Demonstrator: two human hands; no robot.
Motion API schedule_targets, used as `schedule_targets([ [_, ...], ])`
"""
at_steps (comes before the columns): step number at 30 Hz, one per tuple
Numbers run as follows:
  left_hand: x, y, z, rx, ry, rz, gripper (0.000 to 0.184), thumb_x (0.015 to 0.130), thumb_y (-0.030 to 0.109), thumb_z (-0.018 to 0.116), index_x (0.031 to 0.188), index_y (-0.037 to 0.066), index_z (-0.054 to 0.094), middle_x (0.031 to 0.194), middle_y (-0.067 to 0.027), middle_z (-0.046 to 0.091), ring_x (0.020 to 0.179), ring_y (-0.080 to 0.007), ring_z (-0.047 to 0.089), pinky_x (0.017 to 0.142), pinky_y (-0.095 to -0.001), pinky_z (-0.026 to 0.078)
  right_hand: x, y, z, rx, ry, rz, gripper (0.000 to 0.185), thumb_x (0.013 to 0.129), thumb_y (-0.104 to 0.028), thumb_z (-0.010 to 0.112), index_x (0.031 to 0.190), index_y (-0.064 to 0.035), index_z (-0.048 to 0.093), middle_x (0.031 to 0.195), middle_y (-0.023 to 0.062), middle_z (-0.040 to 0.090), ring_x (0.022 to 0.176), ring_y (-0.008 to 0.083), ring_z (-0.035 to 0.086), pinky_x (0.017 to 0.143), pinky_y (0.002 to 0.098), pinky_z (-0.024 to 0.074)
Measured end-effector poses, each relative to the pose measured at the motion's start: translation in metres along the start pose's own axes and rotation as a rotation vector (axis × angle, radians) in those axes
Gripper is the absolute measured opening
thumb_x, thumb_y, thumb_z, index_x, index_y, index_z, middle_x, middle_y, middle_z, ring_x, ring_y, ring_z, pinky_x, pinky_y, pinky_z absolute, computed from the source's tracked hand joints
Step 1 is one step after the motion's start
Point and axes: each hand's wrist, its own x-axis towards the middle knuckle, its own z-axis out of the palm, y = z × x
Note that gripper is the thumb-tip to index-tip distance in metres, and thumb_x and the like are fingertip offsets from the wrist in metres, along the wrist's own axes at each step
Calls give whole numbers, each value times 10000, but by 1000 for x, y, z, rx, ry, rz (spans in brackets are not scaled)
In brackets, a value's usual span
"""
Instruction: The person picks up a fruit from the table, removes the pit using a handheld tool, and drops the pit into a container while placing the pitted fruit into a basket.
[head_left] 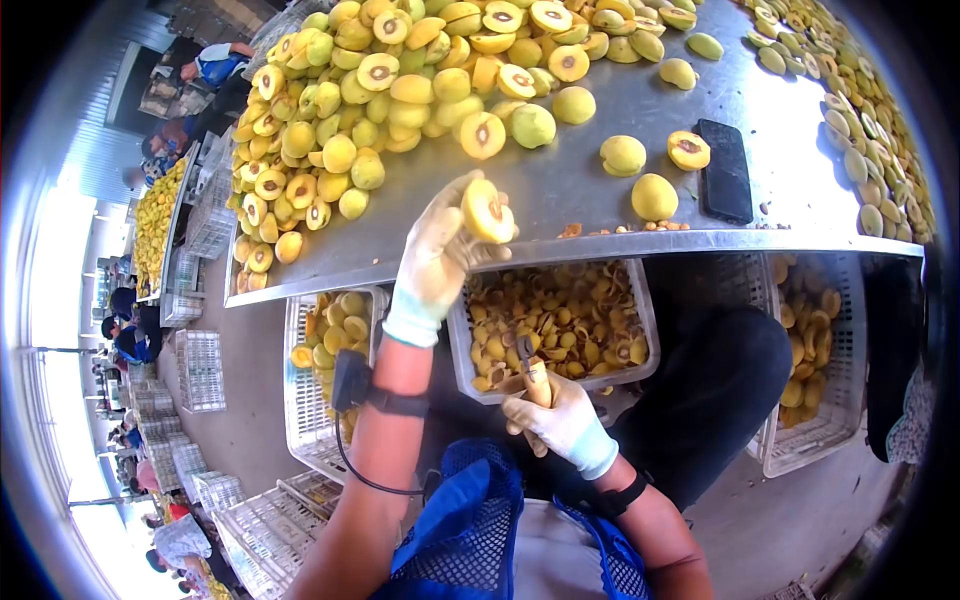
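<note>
In a pale work glove, my left hand is closed around a yellow peach half, held just above the table's front edge with its cut face turned to the right. Lower down, my gloved right hand grips a pitting knife by its light wooden handle. The tool's dark metal tip points up, apart from the fruit. Below it stands a white crate of peach pieces and scraps. A heap of halved peaches lies on the table beyond my left hand.
The metal table carries a black phone, a few loose peaches and another pile at right. Crates of fruit stand under the table on both sides. Other people and stacked crates are at left.
</note>
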Motion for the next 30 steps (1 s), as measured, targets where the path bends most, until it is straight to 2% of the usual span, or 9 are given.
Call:
schedule_targets([
  [2, -20, -6, 8, -141, -15, 28, 790, 976, 625, 578, 1505, 53, 448, 1306, -216, 633, 1064, -366, 704, 837, -447, 643, -1, 0, 1, -18, 18, -28, 243, 924, -184, 710, 1098, -15, 690, 780, 40, 723, 678, 93, 667, 624, 263, 529],
  [3, -30, -12, 10, -209, -8, -17, 744, 991, 614, 559, 1474, 53, 486, 1260, -205, 650, 1054, -360, 704, 820, -448, 639, -1, 0, 3, -28, 28, -39, 245, 921, -183, 709, 1101, -17, 691, 778, 39, 723, 681, 92, 669, 630, 263, 531],
  [4, -40, -20, 11, -233, 23, -57, 729, 995, 614, 549, 1454, 49, 508, 1235, -198, 659, 1046, -354, 704, 806, -442, 637, 0, 1, 6, -17, 43, -97, 270, 945, -122, 694, 1157, 36, 645, 732, 74, 681, 442, 90, 535, 426, 229, 428],
  [6, -58, -35, 19, -262, 71, -114, 700, 1007, 614, 523, 1395, 33, 564, 1184, -179, 677, 1020, -339, 704, 775, -423, 628, 3, 5, 7, -63, 66, -117, 262, 943, -125, 694, 1152, 25, 648, 726, 70, 677, 440, 88, 529, 426, 231, 424],
  [15, -97, -60, 43, -228, 174, -142, 684, 1006, 567, 585, 1390, 2, 558, 1146, -146, 676, 1003, -290, 694, 885, -399, 585, 6, 11, 9, -222, 242, -276, 187, 924, -153, 695, 1031, -4, 659, 678, 58, 669, 461, 100, 581, 431, 250, 450],
  [19, -103, -60, 53, 87, 206, -93, 605, 964, 436, 723, 1355, -4, 584, 1152, -86, 669, 1018, -208, 675, 904, -325, 561, 4, 10, 10, -250, 215, -224, 172, 924, -160, 689, 946, 5, 646, 650, 57, 660, 441, 112, 582, 410, 255, 448],
  [20, -105, -64, 51, 169, 164, 1, 493, 902, 194, 781, 1316, -9, 607, 1153, -65, 669, 1016, -161, 665, 918, -293, 547, 4, 11, 9, -234, 201, -221, 179, 927, -165, 688, 932, 8, 642, 645, 57, 658, 437, 115, 583, 405, 254, 447],
  [24, -111, -52, 65, 507, 230, -25, 509, 762, -47, 753, 1255, -11, 631, 1118, -55, 684, 1011, -124, 671, 924, -278, 548, 1, 9, 8, -217, 130, -137, 203, 940, -179, 677, 913, 18, 638, 633, 58, 649, 430, 121, 588, 393, 251, 441],
  [30, -117, -51, 59, 644, 217, -24, 394, 810, -30, 716, 1197, -7, 650, 1068, -68, 712, 953, -134, 699, 883, -285, 564, 3, 19, 3, -346, 94, -154, 221, 943, -196, 680, 908, 19, 644, 623, 56, 636, 422, 131, 585, 386, 257, 444],
])
